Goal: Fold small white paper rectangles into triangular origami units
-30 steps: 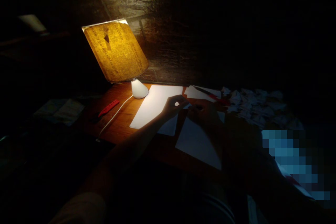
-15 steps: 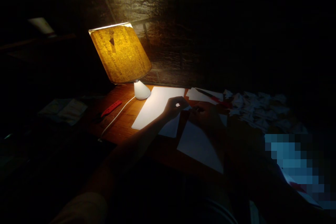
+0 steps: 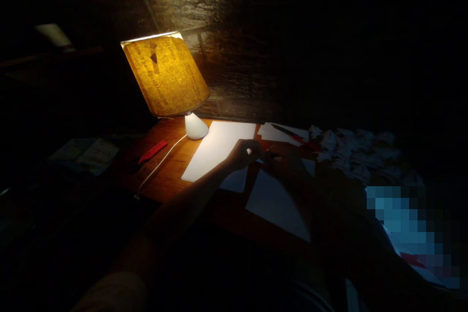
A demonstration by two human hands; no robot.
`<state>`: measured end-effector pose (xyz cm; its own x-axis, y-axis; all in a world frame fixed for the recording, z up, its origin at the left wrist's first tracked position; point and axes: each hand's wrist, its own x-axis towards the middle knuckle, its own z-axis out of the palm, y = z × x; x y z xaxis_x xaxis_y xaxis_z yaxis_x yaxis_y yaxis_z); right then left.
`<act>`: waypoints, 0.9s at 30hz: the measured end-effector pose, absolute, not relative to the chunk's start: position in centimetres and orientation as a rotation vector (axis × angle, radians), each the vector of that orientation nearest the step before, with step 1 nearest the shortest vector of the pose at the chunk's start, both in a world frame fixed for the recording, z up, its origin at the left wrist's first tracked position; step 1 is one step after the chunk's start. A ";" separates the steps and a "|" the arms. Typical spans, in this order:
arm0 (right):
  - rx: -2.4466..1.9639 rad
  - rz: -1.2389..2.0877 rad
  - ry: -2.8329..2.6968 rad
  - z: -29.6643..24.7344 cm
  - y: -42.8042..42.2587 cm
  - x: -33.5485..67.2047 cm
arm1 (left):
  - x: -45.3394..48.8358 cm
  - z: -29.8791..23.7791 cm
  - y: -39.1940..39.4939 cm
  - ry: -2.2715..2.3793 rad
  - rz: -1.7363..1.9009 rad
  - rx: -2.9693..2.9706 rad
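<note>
Over the desk, my left hand (image 3: 244, 152) and my right hand (image 3: 281, 157) meet with their fingertips close together. Both are closed in a pinch on a small piece of paper (image 3: 260, 160), mostly hidden by the fingers and shadow. Beneath and beyond the left hand lies a stack of white paper sheets (image 3: 212, 151). A loose white sheet (image 3: 272, 202) rests under my right forearm, partly shaded. The right hand is dark, so its finger detail is hard to make out.
A lit table lamp (image 3: 166, 78) stands at the back, its white cord (image 3: 161, 165) running forward. Left of it lies a red-handled cutter (image 3: 153, 151). Small paper cuts (image 3: 268, 131) lie under a dark blade with red handle. Many folded white paper pieces (image 3: 351, 148) spread rightward.
The fingertips of both hands have drawn slightly closer, and less of the small paper shows between them. The whole view has shifted a little; the other things lie as before.
</note>
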<state>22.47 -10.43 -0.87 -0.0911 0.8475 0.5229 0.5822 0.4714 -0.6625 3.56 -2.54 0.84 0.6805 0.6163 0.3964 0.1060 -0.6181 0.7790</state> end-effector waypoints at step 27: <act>-1.280 0.597 -1.757 -0.1 -10.7 22.5 | 4.0 1.4 -2.5 0.679 0.918 1.819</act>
<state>22.48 -10.72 -0.08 -0.1051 0.9273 0.3592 0.5166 0.3595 -0.7771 4.02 -2.55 1.36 0.5632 0.7721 0.2944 0.0554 -0.3908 0.9188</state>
